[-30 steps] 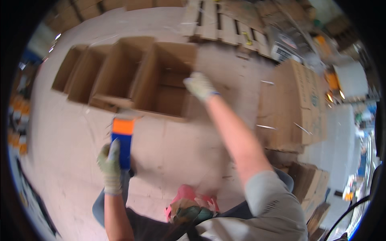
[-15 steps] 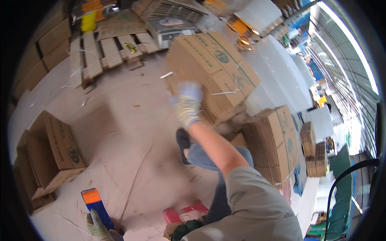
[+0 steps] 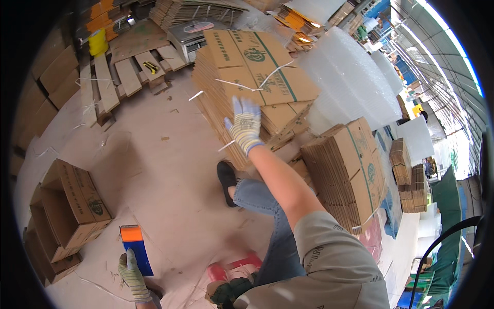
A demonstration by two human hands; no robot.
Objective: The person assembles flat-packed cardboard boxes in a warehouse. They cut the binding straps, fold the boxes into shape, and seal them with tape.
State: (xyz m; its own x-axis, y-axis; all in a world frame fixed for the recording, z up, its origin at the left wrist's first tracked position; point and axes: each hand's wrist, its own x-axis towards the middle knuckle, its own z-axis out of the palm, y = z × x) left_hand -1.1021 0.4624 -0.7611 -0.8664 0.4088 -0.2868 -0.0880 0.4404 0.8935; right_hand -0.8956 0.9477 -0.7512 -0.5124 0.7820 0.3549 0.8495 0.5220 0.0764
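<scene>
My left hand (image 3: 133,277), in a striped knit glove, grips a flat blue block with an orange end (image 3: 137,250) at the lower left; I cannot make out its exact kind. Ahead, my gloved right hand (image 3: 246,123) has its fingers spread, palm down, at the near side of a stack of flattened cardboard cartons (image 3: 257,62). It holds nothing; whether it touches the cardboard I cannot tell. A loose white strap (image 3: 261,85) lies bent across the top carton, and other strap ends stick out at the stack's left side.
An open carton (image 3: 77,206) stands at left. Another flattened-carton stack (image 3: 342,175) stands right of my leg. Behind are bubble-wrap rolls (image 3: 350,77), a metal scale (image 3: 193,38) and a wooden pallet (image 3: 105,77) with a yellow-black cutter (image 3: 151,67). A red stool (image 3: 218,271) is below me.
The view has shifted slightly. My right hand, blurred before, is now steadier beside the carton stack. The white strap on top now bends up and away. My left hand keeps its hold.
</scene>
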